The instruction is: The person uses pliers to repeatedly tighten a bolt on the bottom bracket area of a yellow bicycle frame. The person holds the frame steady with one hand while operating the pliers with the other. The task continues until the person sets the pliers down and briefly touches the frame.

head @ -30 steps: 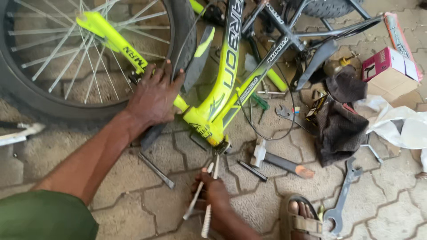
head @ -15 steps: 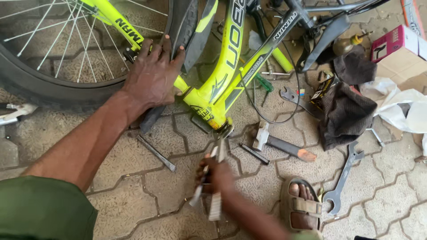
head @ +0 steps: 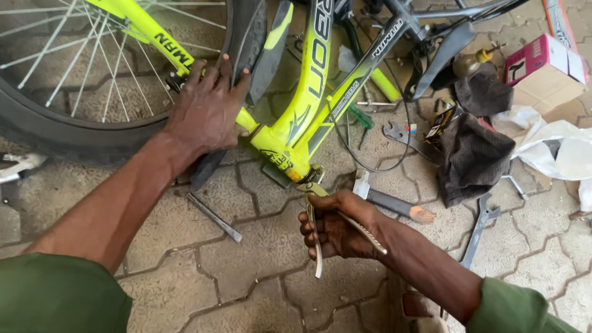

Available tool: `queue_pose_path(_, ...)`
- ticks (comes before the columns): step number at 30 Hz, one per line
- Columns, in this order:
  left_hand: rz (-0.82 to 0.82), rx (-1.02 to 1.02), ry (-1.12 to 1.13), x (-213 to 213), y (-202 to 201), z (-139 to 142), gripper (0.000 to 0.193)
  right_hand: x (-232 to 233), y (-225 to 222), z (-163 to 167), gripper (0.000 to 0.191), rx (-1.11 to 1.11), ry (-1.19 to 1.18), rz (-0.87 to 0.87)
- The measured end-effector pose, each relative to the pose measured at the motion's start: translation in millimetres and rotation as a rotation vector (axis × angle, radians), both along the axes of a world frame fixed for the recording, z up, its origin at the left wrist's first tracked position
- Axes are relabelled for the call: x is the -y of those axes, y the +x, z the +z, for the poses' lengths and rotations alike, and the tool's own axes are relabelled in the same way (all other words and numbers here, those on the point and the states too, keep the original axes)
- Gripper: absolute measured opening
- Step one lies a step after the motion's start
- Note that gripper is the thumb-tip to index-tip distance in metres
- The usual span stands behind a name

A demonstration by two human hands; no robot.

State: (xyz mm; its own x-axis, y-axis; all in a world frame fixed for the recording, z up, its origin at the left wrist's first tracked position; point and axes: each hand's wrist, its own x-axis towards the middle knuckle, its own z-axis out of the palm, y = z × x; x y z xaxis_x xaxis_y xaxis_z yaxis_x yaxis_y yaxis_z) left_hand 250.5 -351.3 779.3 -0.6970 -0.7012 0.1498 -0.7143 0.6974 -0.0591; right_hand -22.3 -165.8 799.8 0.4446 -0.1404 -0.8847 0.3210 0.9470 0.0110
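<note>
A neon yellow-green bicycle frame (head: 311, 86) lies on its side on grey paving stones. My left hand (head: 206, 108) rests palm down on the frame's rear stays, next to the black rear tyre (head: 74, 132). My right hand (head: 336, 225) grips a pair of metal pliers (head: 317, 243), whose jaws sit at the bottom bracket shell (head: 295, 168) of the frame. The plier handles stick out below and to the right of my fist.
A hammer (head: 394, 203) lies just right of the bottom bracket. Spanners (head: 480, 229) and a dark rag (head: 472, 157) lie further right, with a cardboard box (head: 542, 71) and a white plastic bag (head: 555, 145). A metal rod (head: 216, 217) lies under my left forearm.
My right hand has risen with the pliers and brought their jaws up to the bottom bracket. My left hand stays on the frame.
</note>
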Motion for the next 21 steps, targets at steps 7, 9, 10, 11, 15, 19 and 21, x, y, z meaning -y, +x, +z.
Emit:
queue_pose_path(7,0.010,0.043,0.018,2.6,-0.5,-3.8,0.117,-45.4,99.3,-80.7,0.031,-0.632,-0.184,-0.298)
queue_pose_path(9,0.014,0.041,0.011,1.6,-0.4,-4.9,0.122,-57.8,117.8,-91.3,0.033,-0.668,-0.350,-0.337)
queue_pose_path(10,0.013,0.040,0.029,1.3,-0.7,-5.2,0.124,-60.9,120.2,-90.8,0.034,-0.689,-0.412,-0.354)
queue_pose_path(11,0.002,0.008,0.033,1.1,-0.9,-5.3,0.121,-61.3,118.9,-86.2,0.034,-0.628,-0.369,-0.353)
queue_pose_path(15,-0.006,-0.046,-0.011,0.6,-2.0,-3.9,0.114,-34.1,74.2,-41.8,0.041,-0.384,-0.134,-0.247)
queue_pose_path(19,0.009,0.043,0.018,0.3,-2.4,0.2,0.117,-5.6,13.4,1.1,0.037,-0.130,-0.033,-0.106)
queue_pose_path(21,0.009,0.024,0.018,0.0,-2.7,1.8,0.116,-0.9,1.0,2.9,0.033,0.051,-0.004,-0.081)
